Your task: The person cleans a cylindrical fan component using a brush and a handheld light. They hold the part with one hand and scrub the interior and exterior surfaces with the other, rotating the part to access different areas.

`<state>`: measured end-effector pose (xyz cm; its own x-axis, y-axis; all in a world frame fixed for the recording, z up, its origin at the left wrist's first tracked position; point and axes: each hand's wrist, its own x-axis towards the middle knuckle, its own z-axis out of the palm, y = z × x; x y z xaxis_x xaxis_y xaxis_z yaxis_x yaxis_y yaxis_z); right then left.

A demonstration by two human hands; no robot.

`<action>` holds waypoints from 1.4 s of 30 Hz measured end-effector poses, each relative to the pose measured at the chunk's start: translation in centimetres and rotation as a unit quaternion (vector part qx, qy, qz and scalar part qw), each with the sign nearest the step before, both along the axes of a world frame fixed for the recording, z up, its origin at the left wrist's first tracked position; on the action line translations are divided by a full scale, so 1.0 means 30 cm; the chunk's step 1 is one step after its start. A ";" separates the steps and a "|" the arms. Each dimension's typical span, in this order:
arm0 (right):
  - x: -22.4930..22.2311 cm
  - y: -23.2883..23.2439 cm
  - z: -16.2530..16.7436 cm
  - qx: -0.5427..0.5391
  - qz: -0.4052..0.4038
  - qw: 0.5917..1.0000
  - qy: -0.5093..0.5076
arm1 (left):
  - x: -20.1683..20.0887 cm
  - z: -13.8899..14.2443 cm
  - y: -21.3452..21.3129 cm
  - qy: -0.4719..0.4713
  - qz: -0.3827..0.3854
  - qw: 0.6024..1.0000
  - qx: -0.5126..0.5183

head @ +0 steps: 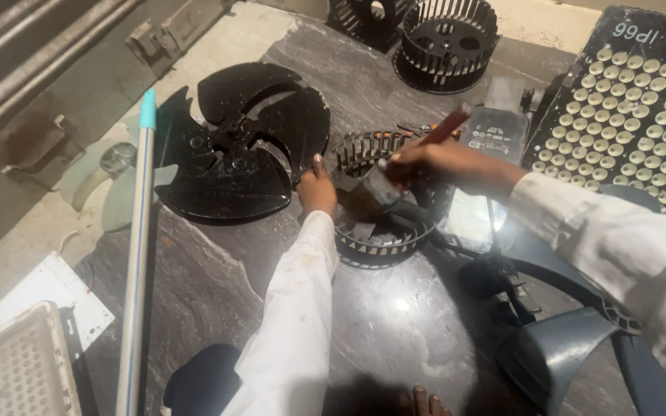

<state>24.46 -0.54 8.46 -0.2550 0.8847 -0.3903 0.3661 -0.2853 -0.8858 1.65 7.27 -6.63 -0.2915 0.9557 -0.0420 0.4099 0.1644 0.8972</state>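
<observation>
Three cage-shaped blower wheels lie here — left hand grips the nearest wheel, right hand clamps a red-handled brush — beside one black propeller fan.

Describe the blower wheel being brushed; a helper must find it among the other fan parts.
On the dark stone slab, look right of the flat black fan blade. The blower wheel is a slatted ring lying between both hands, unlike the two untouched wheels farther back.
</observation>
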 end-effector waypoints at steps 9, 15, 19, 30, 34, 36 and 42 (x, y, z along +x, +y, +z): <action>0.095 0.108 -0.131 -0.146 -0.001 0.989 0.025 | 0.001 0.005 -0.010 -0.013 0.046 0.999 0.002; 0.010 0.179 -0.026 -0.006 0.029 0.999 -0.042 | 0.008 0.047 -0.036 0.052 0.021 0.998 -0.023; -0.036 0.176 -0.069 -0.110 -0.029 0.993 -0.005 | 0.012 0.044 -0.038 0.045 -0.001 0.995 -0.088; 0.057 0.227 -0.138 -0.066 -0.003 0.993 -0.096 | 0.022 0.004 -0.022 0.066 0.018 0.997 -0.025; -0.076 0.168 -0.039 0.052 -0.006 0.986 -0.160 | 0.023 0.047 -0.047 0.057 0.029 0.995 -0.071; -0.110 0.146 -0.003 0.079 0.002 0.966 -0.246 | 0.023 0.065 -0.056 0.055 0.020 0.992 -0.110; -0.068 0.144 0.008 0.085 -0.021 0.985 -0.148 | 0.028 0.082 -0.059 0.062 0.015 0.997 -0.034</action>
